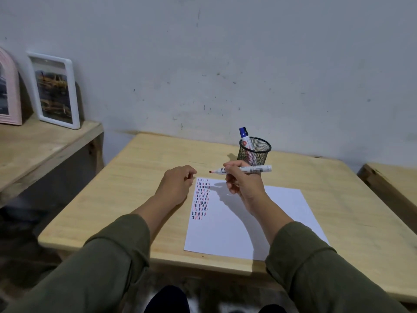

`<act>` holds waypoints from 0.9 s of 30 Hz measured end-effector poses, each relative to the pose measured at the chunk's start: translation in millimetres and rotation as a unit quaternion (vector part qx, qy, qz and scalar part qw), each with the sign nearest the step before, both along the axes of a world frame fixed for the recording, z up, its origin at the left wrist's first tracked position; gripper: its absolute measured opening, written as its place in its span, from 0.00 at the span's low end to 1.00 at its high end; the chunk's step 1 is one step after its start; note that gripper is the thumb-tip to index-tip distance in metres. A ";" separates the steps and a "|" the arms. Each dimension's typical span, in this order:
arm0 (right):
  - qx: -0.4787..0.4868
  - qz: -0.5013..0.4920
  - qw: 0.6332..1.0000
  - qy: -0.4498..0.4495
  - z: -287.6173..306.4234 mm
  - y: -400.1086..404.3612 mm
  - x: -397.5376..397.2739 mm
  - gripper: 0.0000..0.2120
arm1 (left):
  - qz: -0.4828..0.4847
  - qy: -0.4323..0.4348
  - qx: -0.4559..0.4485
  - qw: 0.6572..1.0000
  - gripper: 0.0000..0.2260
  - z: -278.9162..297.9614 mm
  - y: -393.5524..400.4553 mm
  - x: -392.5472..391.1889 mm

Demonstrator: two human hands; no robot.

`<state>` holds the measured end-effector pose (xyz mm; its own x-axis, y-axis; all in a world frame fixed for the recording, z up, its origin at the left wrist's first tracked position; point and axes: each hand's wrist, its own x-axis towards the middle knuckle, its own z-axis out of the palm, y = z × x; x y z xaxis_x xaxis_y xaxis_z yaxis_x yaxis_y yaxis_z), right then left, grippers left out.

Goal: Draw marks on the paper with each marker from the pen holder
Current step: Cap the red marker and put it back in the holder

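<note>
A white sheet of paper (246,222) lies on the wooden table (140,181), with rows of short red and dark marks down its left side. My right hand (242,185) holds an uncapped red marker (250,170) level above the paper's top edge, its tip pointing left. My left hand (178,185) hovers curled just left of the paper's top corner; whether it hides the cap I cannot tell. A black mesh pen holder (254,152) stands behind my right hand with a blue-capped marker (244,138) upright in it.
A lower wooden shelf (45,143) at the left carries a white picture frame (55,91) and a pink one (9,91) leaning on the wall. Another wooden surface (397,179) shows at the far right. The wall runs close behind the table.
</note>
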<state>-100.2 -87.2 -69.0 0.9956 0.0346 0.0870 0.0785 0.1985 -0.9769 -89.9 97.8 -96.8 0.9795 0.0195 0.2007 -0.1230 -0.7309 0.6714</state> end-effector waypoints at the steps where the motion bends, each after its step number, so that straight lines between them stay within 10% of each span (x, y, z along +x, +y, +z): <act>1: 0.000 0.001 1.000 0.002 -0.9 0.9 0.4 0.08 | 0.007 -0.001 -0.015 1.000 0.10 -0.8 -0.9 2.0; 6: 0.018 0.003 1.000 0.006 0.4 3.3 1.9 0.09 | 0.052 -0.034 -0.183 0.981 0.06 3.4 -6.2 3.7; 12: 0.026 -0.002 1.000 -0.012 19.3 1.1 6.0 0.06 | 0.076 0.011 -0.504 0.860 0.06 31.7 -19.7 4.0; 27: 0.001 -0.003 0.999 -0.039 44.8 -11.4 -3.0 0.03 | -0.018 0.054 -0.495 0.867 0.07 56.5 -43.3 -11.9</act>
